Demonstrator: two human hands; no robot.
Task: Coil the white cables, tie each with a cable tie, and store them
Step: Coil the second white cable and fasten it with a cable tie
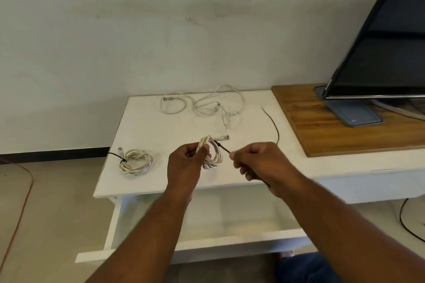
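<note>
**Both hands busy, meeting in the middle**

Both bare forearms come in from the near edge, the left one from low centre-left and the right one from the near right corner, angling toward each other as they go far. The left hand has its back to the camera, fingers curled, with the thumb pressed on a coiled white cable. The right hand sits level with it just to the right, knuckles up, pinching a black cable tie between thumb and forefinger. The hands are close but not touching.
</note>
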